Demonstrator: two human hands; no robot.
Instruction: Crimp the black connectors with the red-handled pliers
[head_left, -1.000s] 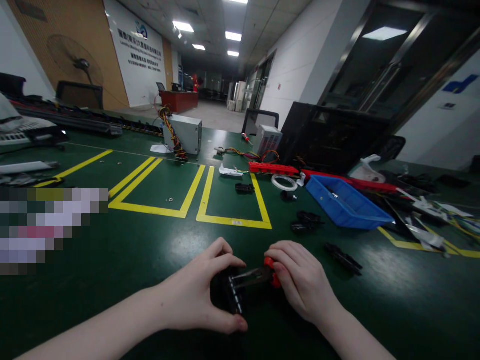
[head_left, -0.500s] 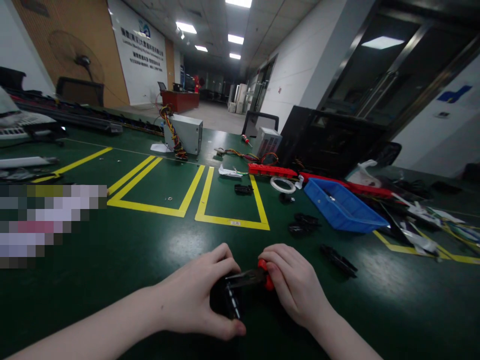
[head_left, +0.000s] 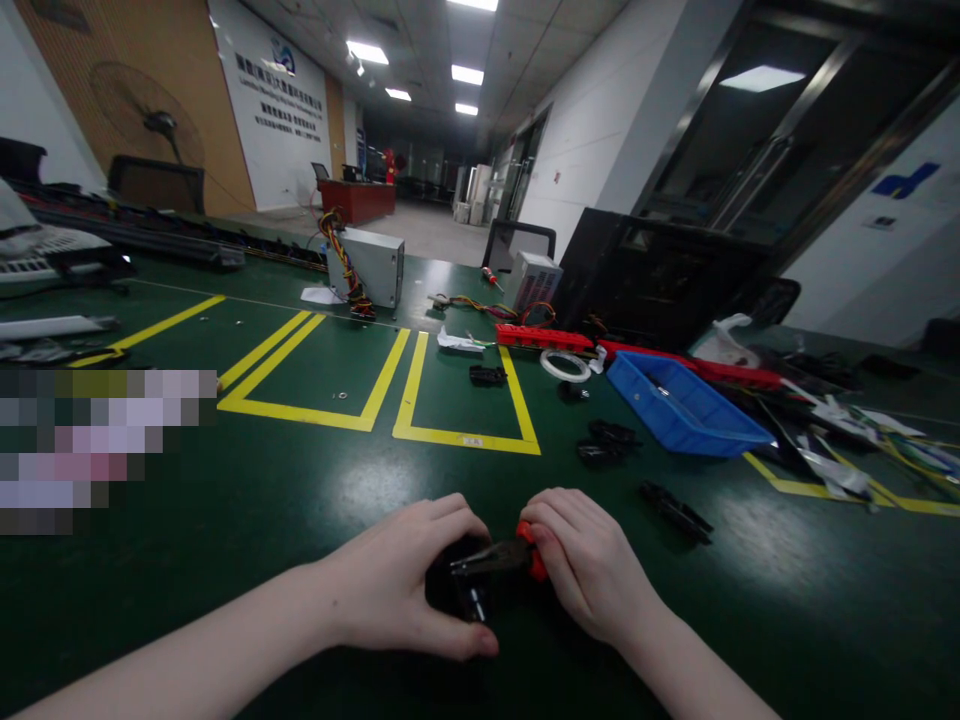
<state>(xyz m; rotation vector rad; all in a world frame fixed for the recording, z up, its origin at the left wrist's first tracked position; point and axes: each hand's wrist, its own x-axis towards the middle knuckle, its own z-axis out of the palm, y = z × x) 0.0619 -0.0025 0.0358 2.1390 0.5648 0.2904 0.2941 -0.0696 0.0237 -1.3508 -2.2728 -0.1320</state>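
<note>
With thumb and fingers curled around it, my left hand [head_left: 409, 585] grips a shiny black part [head_left: 471, 598] low over the green table. Its exact kind is partly hidden by the fingers and shadow. My right hand [head_left: 589, 570] is closed around the red handles of pliers [head_left: 499, 555]. The jaws of the pliers point left and meet the upper side of the black part. Whether they clamp it, I cannot tell. Similar dark pieces [head_left: 607, 442] lie beyond my right hand, and another black piece [head_left: 675, 510] rests farther right.
A blue bin [head_left: 686, 405] stands at the right, beside a red strip [head_left: 544, 337] and a white ring [head_left: 565, 367]. Yellow tape [head_left: 469, 440] marks the green table [head_left: 300, 490]. Metal power supply boxes [head_left: 375, 268] stand at the back. A blurred-out patch covers the left edge.
Both hands keep their grips. The pliers' jaws have tilted slightly, and my left hand has shifted a little to the right with the black part. The view has moved slightly.
</note>
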